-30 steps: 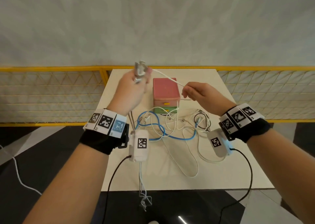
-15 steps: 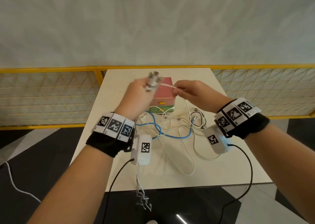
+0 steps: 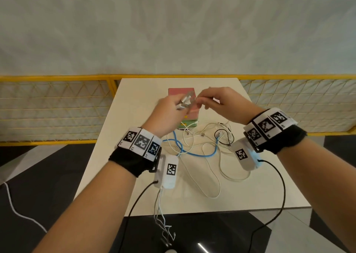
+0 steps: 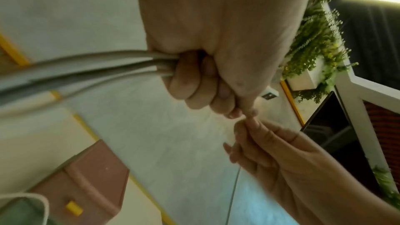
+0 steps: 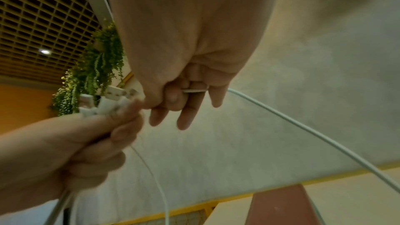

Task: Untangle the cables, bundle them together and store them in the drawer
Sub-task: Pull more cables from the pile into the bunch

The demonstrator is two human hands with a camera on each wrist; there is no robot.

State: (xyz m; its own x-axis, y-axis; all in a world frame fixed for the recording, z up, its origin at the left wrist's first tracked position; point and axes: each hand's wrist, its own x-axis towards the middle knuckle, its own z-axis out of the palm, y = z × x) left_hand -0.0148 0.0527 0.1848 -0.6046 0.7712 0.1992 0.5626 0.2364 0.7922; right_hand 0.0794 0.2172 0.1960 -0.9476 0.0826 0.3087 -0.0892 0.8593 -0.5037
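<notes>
My left hand (image 3: 169, 112) is raised above the table and grips a bundle of white cables (image 4: 86, 67), whose plug ends (image 3: 185, 102) stick out above the fist. My right hand (image 3: 217, 102) meets it fingertip to fingertip and pinches a thin white cable (image 5: 303, 131) that curves away toward the table. Behind the hands stands the small drawer box (image 3: 181, 92) with a pink top and a green lower drawer (image 3: 187, 125). A tangle of white, blue (image 3: 194, 153) and black (image 3: 224, 137) cables lies on the table in front of it.
The cream table (image 3: 134, 102) stands against a yellow mesh railing (image 3: 57, 108) and a pale wall. Dark floor lies at the near edge. Wrist camera leads hang from both arms, and loose white cable ends (image 3: 163, 231) dangle below the left wrist.
My hands came together: the right hand slid along the white cable up to the left fist, and the left hand dropped lower and to the right with its bundle.
</notes>
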